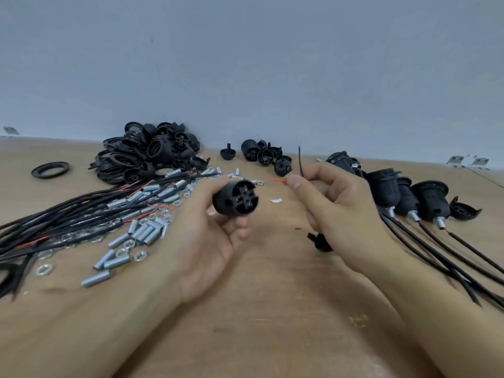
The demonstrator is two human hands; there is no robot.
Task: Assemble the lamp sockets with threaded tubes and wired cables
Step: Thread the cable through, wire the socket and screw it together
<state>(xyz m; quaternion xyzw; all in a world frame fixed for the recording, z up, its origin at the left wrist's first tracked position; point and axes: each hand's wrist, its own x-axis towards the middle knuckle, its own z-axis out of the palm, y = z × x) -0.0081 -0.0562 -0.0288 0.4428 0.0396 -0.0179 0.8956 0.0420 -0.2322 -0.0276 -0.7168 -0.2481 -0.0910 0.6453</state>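
Left hand [210,236] grips a black round plastic lamp socket body [235,198] by its ribbed side, its cross-shaped terminal end turned toward the right hand [331,203], both held above the brown wooden tabletop [272,309]. Right hand pinches a thin red wire end [278,180] and a thin black wire end [300,162] between thumb and forefinger. The socket looks light, rigid and fairly grippy at the ribs; the wires look limp and springy, so pinching close to the tips should steer them best into the terminal holes.
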